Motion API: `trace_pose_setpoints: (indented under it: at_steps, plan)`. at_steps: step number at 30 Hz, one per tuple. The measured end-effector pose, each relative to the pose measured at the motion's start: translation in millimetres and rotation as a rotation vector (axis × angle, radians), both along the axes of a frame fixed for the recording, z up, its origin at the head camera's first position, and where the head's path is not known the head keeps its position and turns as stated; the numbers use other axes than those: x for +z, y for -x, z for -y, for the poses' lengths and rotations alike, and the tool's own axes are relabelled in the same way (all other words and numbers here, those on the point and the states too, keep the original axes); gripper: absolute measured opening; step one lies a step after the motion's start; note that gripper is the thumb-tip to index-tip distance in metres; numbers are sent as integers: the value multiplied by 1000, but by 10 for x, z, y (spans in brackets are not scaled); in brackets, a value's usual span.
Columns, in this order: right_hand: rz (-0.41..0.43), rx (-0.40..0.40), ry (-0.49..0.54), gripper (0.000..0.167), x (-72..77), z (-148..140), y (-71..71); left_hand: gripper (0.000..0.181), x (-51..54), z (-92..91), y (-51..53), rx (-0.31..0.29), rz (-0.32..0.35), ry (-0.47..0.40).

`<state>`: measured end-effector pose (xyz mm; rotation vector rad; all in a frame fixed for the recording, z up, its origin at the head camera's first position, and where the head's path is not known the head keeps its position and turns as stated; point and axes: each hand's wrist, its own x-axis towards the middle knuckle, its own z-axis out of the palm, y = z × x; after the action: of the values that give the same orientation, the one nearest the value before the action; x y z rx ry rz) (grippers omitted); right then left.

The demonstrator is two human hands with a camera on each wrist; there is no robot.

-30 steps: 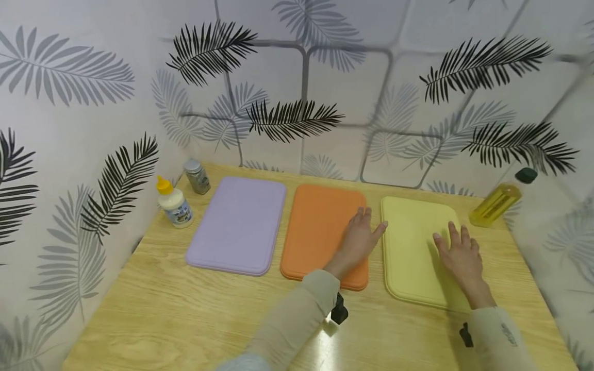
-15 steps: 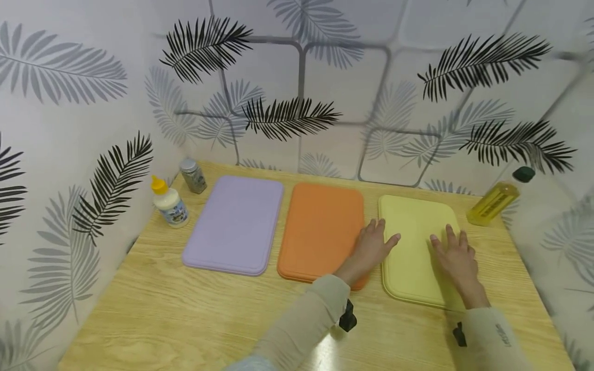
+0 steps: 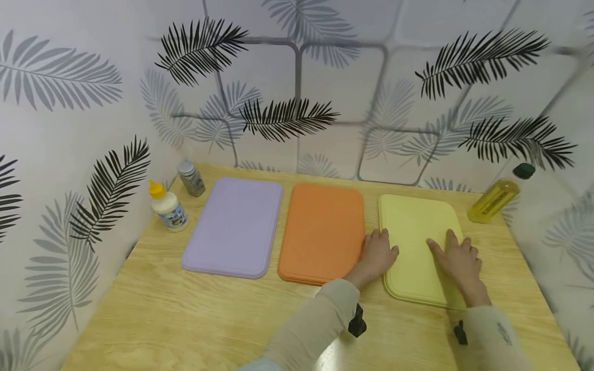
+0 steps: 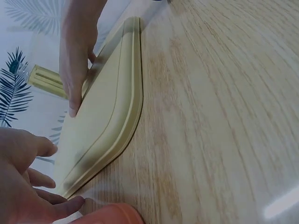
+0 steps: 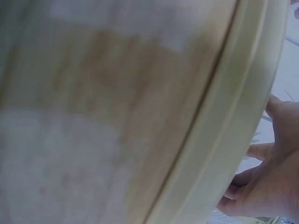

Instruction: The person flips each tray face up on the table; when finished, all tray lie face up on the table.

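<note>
Three flat rounded rectangular boards lie side by side: purple (image 3: 234, 226), orange (image 3: 322, 232) and yellow (image 3: 413, 232). At the yellow board's left edge is my left hand (image 3: 378, 257), in the gap beside the orange board. In the left wrist view, this hand's (image 4: 21, 177) fingers are spread at the yellow board's (image 4: 100, 112) edge, with the thumb above it; firm contact cannot be seen. My right hand (image 3: 461, 263) lies over the yellow board's right side, its fingers stretched toward the right edge. The right wrist view shows the right hand (image 5: 280, 158) partly behind the board's rim.
A white glue bottle (image 3: 171, 208) with a yellow cap and a small grey-lidded jar (image 3: 192, 179) stand at the back left. A yellow liquid bottle (image 3: 494, 200) with a dark green cap stands at the back right. The wooden table (image 3: 185, 319) meets patterned walls.
My left hand has moved right and nearer, from over the orange board to the yellow board's left edge. My right hand has shifted slightly at the board's right side. The boards stay put.
</note>
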<state>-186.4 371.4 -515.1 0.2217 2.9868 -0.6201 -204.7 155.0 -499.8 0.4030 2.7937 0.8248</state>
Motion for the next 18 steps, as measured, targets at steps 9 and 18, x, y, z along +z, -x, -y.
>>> trace_pose_setpoints:
  at_steps: [9, 18]
  plan:
    - [66, 32, 4, 91, 118, 14, 12, 46, -35, -43, 13, -32, 16, 28]
    - [72, 2, -7, 91, 136, 8, 67, 48, -141, -23, 60, -73, -66, 96]
